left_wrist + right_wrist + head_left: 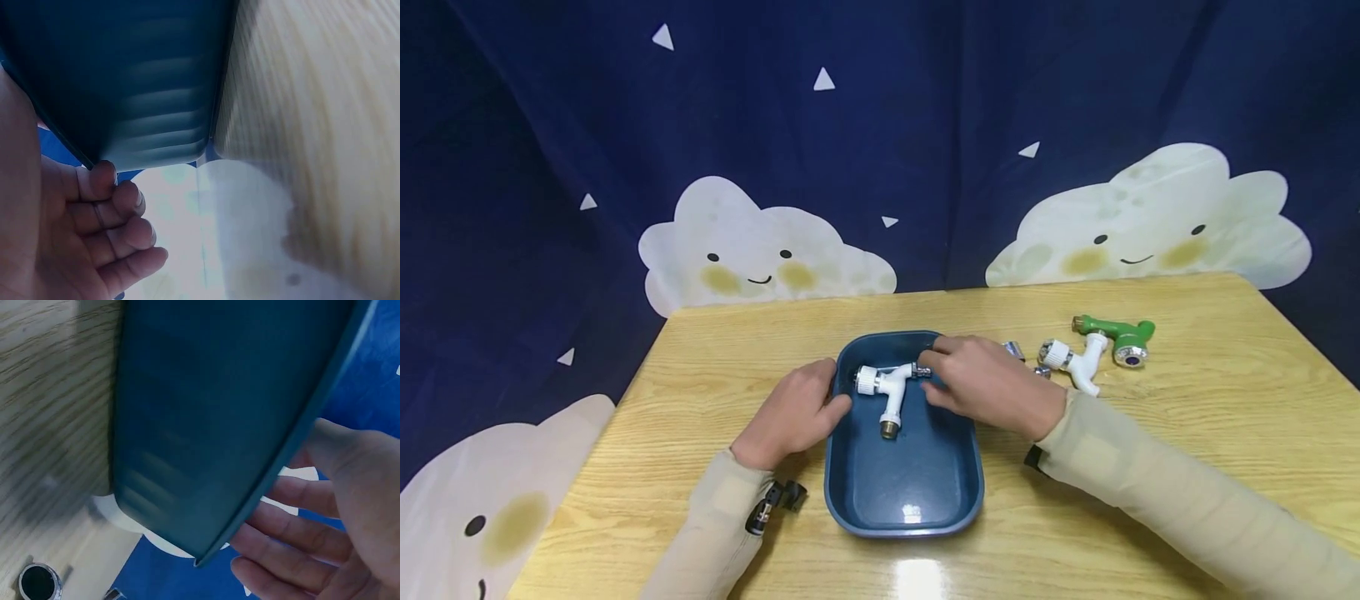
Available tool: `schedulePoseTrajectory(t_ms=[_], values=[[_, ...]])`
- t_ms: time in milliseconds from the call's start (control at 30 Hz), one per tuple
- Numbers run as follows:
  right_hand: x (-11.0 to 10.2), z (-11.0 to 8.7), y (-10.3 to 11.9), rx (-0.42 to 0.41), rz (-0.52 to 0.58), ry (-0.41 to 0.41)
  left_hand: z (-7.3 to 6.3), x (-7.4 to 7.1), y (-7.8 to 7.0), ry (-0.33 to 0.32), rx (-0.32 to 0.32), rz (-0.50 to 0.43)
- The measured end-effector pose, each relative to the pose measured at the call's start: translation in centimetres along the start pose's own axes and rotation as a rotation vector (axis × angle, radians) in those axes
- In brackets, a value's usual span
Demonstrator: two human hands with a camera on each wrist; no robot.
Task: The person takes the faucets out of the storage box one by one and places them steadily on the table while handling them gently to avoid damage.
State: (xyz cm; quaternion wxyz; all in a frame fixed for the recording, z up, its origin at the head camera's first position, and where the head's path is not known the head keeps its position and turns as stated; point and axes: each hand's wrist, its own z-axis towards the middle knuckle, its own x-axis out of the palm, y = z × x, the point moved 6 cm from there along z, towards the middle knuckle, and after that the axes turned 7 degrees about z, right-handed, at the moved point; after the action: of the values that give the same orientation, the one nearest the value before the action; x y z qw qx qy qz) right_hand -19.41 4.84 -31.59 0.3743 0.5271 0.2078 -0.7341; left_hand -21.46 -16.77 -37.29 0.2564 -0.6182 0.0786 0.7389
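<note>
A dark blue plastic tub (910,530) stands on the table. Inside its far half lies a white tap (891,387) with a ribbed white knob, a brass thread and a chrome outlet. My left hand (795,411) holds the tub's left rim, thumb over the edge; the left wrist view shows its loosely bent fingers (119,219) outside the wall. Across the right rim reaches my right hand (981,379), its thumb and fingers spread around the tap's outlet. Relaxed fingers (294,540) pass behind the rim in the right wrist view, which hides some of their tips.
Right of the tub, partly behind my right hand, lie another white tap (1086,364) and a chrome piece (1013,350). A green tap (1112,327) touches or nearly touches that white tap. Behind the wooden table (737,337) hangs a dark blue cloud-print curtain (925,125).
</note>
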Motion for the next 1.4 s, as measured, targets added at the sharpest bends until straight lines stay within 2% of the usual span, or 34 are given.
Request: schedulePoseTrajectory(t_ms=[333, 567, 733, 1033, 1267, 1400], values=[[0.2, 0.6, 0.7, -0.016, -0.007, 0.03, 0.0, 0.0, 0.0, 0.003, -0.006, -0.004], [0.0, 1.8, 1.1, -0.014, -0.031, 0.048, 0.1, 0.0, 0.1, 0.011, -0.019, -0.011], [-0.2, 2.7, 1.6, -0.015, -0.005, 0.057, 0.1, -0.1, 0.1, 0.02, -0.024, -0.014], [0.1, 4.1, 2.0, 0.04, 0.056, 0.155, 0.1, -0.2, 0.0, 0.025, -0.012, -0.019], [1.0, 5.2, 1.4, 0.117, 0.119, 0.245, 0.1, -0.2, 0.1, 0.005, 0.003, 0.001], [1.2, 5.4, 0.9, 0.14, 0.106, 0.279, 0.1, -0.1, 0.0, 0.015, -0.003, -0.001]])
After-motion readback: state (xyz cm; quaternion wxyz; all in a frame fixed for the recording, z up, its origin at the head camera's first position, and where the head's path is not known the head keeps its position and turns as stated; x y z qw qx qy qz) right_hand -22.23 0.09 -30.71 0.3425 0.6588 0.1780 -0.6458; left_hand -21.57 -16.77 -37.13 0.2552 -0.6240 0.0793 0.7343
